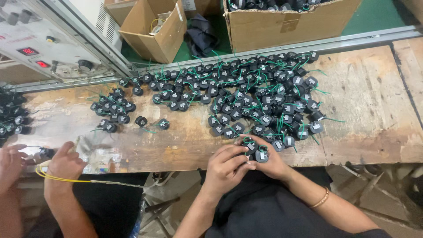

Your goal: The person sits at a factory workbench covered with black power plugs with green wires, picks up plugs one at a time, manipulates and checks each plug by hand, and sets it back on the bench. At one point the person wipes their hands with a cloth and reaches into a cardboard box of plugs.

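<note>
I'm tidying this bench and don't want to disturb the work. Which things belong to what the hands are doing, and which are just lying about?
In use:
- left hand and right hand, together on a black coil part
- pile of black coils with green wires

Lying about:
- cardboard boxes
- control panel
- a co-worker's hand on a yellow cable

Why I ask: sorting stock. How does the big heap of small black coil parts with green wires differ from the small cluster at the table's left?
The big heap of black coil parts is far larger and reaches both hands; the small cluster is sparse and beyond their reach. Both lie on the worn wooden table.
</note>
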